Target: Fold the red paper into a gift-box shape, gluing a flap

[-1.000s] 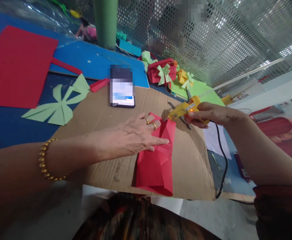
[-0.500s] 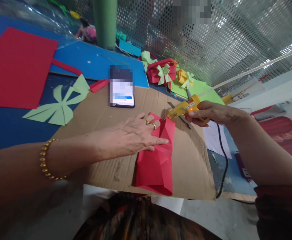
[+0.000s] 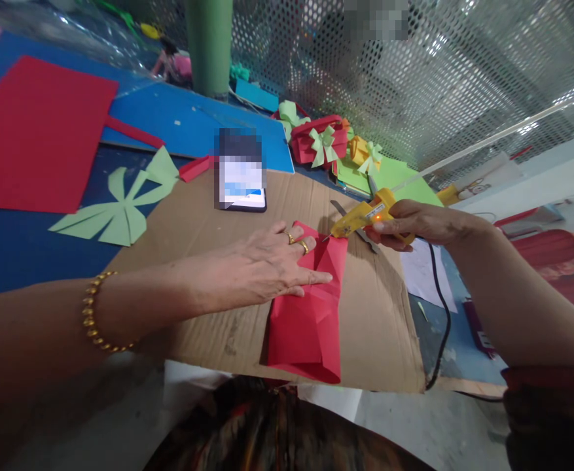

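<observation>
A folded red paper [image 3: 304, 337] lies on the cardboard sheet [image 3: 379, 314], its flaps creased and partly raised. Across its upper part rests my left hand [image 3: 277, 265], fingers spread, pressing the paper down. My right hand [image 3: 409, 222] is wrapped round a yellow glue gun [image 3: 362, 217] with a lit orange light. The gun's nozzle is at the paper's top right edge; whether it touches cannot be made out. Scissors [image 3: 372, 243] lie on the cardboard, partly hidden beneath the gun.
A phone [image 3: 243, 190] stands at the cardboard's back edge. Pale green paper bow pieces [image 3: 122, 212] and a red sheet [image 3: 41, 137] lie left. Behind are a small red paper basket [image 3: 311, 147] with a bow and a green post [image 3: 209, 52]. The gun's black cord [image 3: 446, 314] runs down the right.
The glue gun in my right hand has moved slightly down along the paper's top edge. My left hand stays pressed on the paper. The whole view has shifted a little.
</observation>
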A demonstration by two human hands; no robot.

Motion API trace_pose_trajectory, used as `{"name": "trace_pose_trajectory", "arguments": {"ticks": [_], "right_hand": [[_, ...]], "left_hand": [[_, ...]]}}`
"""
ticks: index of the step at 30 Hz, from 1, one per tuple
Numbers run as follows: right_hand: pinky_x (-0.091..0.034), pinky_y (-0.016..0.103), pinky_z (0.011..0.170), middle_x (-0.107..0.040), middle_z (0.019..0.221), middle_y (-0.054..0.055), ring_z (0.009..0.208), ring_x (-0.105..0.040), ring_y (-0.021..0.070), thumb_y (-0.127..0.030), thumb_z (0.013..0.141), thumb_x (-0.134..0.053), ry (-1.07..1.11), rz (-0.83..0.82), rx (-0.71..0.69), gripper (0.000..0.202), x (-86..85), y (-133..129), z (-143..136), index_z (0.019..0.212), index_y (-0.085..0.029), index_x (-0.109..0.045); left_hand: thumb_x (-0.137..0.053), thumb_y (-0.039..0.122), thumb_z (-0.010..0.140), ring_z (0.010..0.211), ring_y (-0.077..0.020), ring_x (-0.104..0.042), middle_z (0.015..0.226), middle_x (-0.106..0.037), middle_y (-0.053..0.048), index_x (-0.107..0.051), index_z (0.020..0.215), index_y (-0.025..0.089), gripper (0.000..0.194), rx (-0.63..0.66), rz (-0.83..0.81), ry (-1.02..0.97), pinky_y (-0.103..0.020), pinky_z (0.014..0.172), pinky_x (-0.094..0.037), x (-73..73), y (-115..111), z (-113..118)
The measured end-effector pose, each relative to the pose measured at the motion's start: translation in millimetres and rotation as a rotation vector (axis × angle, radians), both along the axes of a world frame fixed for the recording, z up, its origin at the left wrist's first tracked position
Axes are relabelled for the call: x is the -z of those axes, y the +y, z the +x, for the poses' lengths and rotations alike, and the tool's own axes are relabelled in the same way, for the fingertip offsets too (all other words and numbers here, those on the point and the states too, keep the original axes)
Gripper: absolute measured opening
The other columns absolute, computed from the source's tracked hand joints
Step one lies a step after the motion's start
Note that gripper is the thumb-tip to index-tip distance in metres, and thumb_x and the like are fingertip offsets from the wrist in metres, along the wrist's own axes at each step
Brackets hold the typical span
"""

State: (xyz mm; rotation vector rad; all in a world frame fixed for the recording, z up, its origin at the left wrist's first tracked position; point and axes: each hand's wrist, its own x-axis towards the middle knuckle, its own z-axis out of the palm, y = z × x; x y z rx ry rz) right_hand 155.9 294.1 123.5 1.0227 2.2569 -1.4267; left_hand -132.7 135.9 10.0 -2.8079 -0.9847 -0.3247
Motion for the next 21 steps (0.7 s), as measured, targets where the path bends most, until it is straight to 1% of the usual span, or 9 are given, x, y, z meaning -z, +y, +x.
{"name": "trace_pose_trajectory", "arguments": {"ticks": [4,6,8,11,16,21], "right_hand": [[-0.032,0.027,0.046,-0.049,0.052,-0.004,0.045,-0.042,0.0075,-0.066,0.1,-0.062,-0.002,0.016,0.0,0.058,1.2,0.4,0.2,0.067,-0.018,-0.06],[-0.032,0.027,0.046,-0.049,0.053,-0.004,0.045,-0.042,0.0074,-0.067,0.099,-0.063,0.006,0.029,0.017,0.056,3.3,1.2,1.2,0.071,-0.018,-0.062],[-0.031,0.026,0.045,-0.049,0.053,-0.004,0.045,-0.042,0.0074,-0.067,0.098,-0.064,0.014,0.037,0.031,0.056,5.2,2.0,2.4,0.072,-0.018,-0.063],[-0.032,0.026,0.046,-0.048,0.053,-0.005,0.046,-0.042,0.0073,-0.065,0.1,-0.063,0.021,0.039,0.024,0.055,5.8,2.0,3.7,0.07,-0.018,-0.061],[-0.033,0.025,0.046,-0.048,0.053,-0.004,0.045,-0.043,0.0073,-0.065,0.101,-0.06,0.004,0.047,-0.001,0.057,3.5,0.4,4.5,0.067,-0.019,-0.058],[-0.034,0.025,0.045,-0.048,0.052,-0.004,0.045,-0.043,0.0077,-0.067,0.099,-0.063,-0.006,0.05,0.005,0.058,3.7,-0.8,3.3,0.066,-0.02,-0.056]], "left_hand": [[-0.041,0.044,0.113,0.136,-0.0341,-0.057,0.14,-0.065,-0.015,-0.051,0.16,0.039,0.049,0.027,0.034,-0.016,-0.052,0.115,-0.039,-1.8,1.6,0.8],[-0.044,0.044,0.112,0.133,-0.0345,-0.058,0.135,-0.068,-0.015,-0.053,0.159,0.039,0.048,0.028,0.042,-0.026,-0.053,0.114,-0.04,-2.9,1.8,1.5],[-0.046,0.044,0.112,0.13,-0.034,-0.06,0.127,-0.072,-0.013,-0.054,0.158,0.04,0.047,0.02,0.037,-0.012,-0.052,0.114,-0.04,-3.3,1.2,2.0],[-0.047,0.042,0.111,0.129,-0.0325,-0.06,0.119,-0.073,-0.01,-0.056,0.156,0.04,0.046,0.006,0.026,-0.017,-0.051,0.115,-0.038,-2.2,-0.1,2.2],[-0.05,0.04,0.111,0.126,-0.0296,-0.062,0.123,-0.073,-0.009,-0.058,0.155,0.04,0.045,0.018,0.039,-0.106,-0.049,0.116,-0.037,3.1,0.1,1.0],[-0.051,0.041,0.11,0.129,-0.0312,-0.06,0.132,-0.071,-0.013,-0.058,0.155,0.038,0.045,0.043,0.062,-0.136,-0.052,0.117,-0.038,4.8,1.9,0.2]]}}
